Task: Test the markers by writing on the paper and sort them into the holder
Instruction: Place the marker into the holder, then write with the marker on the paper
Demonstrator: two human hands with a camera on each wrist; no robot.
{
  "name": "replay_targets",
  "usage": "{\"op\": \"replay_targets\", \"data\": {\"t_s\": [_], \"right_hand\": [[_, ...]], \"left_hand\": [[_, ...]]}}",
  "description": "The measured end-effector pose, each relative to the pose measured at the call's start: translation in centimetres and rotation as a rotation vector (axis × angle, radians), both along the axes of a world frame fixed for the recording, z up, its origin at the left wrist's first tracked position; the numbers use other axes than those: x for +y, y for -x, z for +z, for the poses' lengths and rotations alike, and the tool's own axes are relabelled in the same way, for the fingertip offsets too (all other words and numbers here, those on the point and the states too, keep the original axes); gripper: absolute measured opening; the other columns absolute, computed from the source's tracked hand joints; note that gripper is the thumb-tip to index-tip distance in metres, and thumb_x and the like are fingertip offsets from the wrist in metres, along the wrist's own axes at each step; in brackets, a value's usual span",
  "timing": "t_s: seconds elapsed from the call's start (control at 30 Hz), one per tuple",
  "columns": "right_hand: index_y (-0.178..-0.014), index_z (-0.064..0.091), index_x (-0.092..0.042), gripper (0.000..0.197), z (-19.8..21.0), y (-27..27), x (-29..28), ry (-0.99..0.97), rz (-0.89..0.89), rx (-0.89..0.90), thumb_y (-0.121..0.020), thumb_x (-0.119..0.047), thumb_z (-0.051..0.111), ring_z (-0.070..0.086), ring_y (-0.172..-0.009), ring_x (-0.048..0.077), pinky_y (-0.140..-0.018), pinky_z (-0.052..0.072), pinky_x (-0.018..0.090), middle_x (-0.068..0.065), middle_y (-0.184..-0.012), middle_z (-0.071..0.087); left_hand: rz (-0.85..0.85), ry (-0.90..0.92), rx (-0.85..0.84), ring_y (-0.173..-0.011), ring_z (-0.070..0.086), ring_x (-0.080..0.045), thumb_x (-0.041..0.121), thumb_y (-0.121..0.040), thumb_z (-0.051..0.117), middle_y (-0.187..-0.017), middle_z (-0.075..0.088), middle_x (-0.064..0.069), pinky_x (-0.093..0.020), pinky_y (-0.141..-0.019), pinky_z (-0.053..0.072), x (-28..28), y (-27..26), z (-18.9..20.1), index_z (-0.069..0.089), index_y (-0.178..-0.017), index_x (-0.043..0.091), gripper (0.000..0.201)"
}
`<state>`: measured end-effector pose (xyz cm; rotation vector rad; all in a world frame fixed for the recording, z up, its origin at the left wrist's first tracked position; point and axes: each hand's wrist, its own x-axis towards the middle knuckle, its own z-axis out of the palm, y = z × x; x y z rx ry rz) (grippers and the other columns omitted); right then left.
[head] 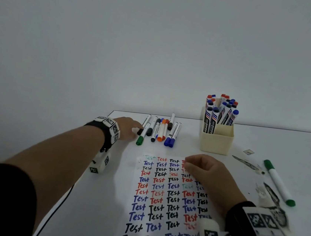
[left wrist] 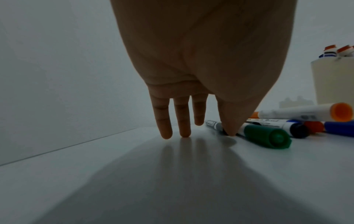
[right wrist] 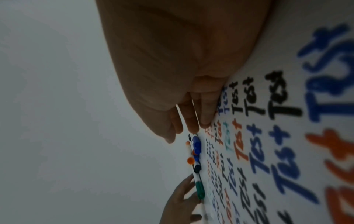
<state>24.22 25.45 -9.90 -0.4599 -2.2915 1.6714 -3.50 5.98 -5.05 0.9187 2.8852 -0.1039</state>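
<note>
A sheet of paper (head: 161, 196) covered with "Test" in several colours lies in front of me. My right hand (head: 201, 167) rests on its upper right part with loosely curled fingers and holds nothing; the right wrist view shows its fingers (right wrist: 191, 121) lying on the paper (right wrist: 268, 151). My left hand (head: 128, 128) reaches to the left end of a pile of markers (head: 161, 130). Its straight fingers (left wrist: 199, 121) point down at the table, one tip touching a black-capped marker (head: 140, 131) beside a green-capped one (left wrist: 266, 135). The cream holder (head: 216, 142) holds several markers.
A lone green marker (head: 279, 182) lies right of the paper among ink smudges (head: 270, 191). A small scrap (head: 248, 151) sits near the holder. A dark cable (head: 57, 209) runs along the table's left side. A plain wall stands behind the table's back edge (head: 256, 126).
</note>
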Motion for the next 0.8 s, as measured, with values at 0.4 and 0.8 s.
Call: {"op": "replay_targets", "data": {"t_s": [0.4,0.8], "right_hand": [[-0.111,0.073,-0.035,0.021,0.5,0.0,-0.3,-0.127,0.057,-0.02,-0.091,-0.042,0.073,0.068,-0.095,0.001,-0.082,0.05,0.021,-0.016,-0.107,0.072],[-0.135,0.059,-0.023,0.043,4.1,0.0,-2.9,0.149,0.042,0.175,-0.094,-0.027,0.071,0.075,-0.094,0.016,-0.088,0.062,0.036,-0.002,-0.104,0.078]], "left_hand": [[0.131,-0.106,0.165,-0.1,0.056,-0.02,0.025,-0.095,0.059,-0.119,0.064,-0.003,-0.026,-0.079,0.043,-1.6,0.8,-0.4,0.059,-0.119,0.019,0.025],[-0.132,-0.653,0.13,-0.076,0.059,0.0,0.024,-0.091,0.067,-0.087,0.067,0.014,-0.009,-0.067,0.041,-6.6,-8.4,4.3,0.072,-0.105,0.031,0.017]]}}
